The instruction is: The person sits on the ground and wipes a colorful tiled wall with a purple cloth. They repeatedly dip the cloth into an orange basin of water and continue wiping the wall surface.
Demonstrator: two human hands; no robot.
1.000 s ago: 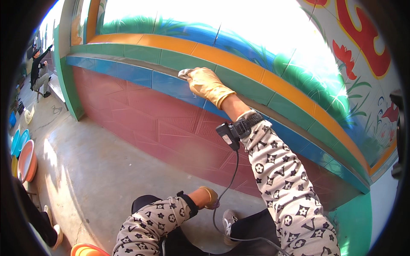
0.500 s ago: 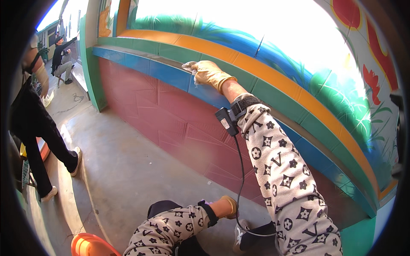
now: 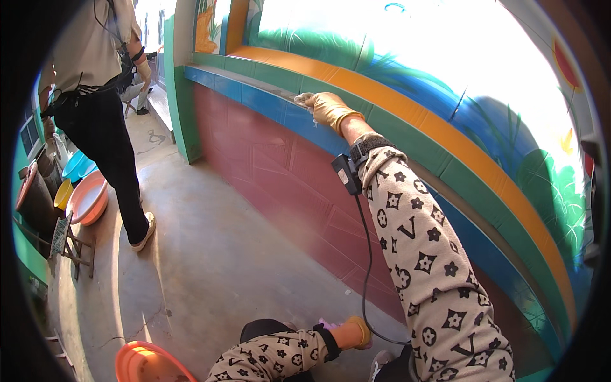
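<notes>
My right hand (image 3: 328,108), in a yellow glove, reaches out to the blue ledge (image 3: 254,99) of the painted wall and presses a small pale cloth (image 3: 304,99) onto it. A small black device (image 3: 347,175) with a cable hangs at that wrist. My left hand (image 3: 356,332), also yellow-gloved, rests low by my knee, fingers curled; a bit of pink shows beside it and I cannot tell if it is held.
Another person (image 3: 105,95) in dark trousers stands on the concrete floor (image 3: 210,254) at the left. Coloured plastic basins (image 3: 83,191) lie behind them. An orange basin (image 3: 149,364) sits at my lower left. The maroon wall base (image 3: 280,178) runs diagonally.
The view has swung left and my right hand has slid further along the ledge. The standing person now appears nearer, at the upper left.
</notes>
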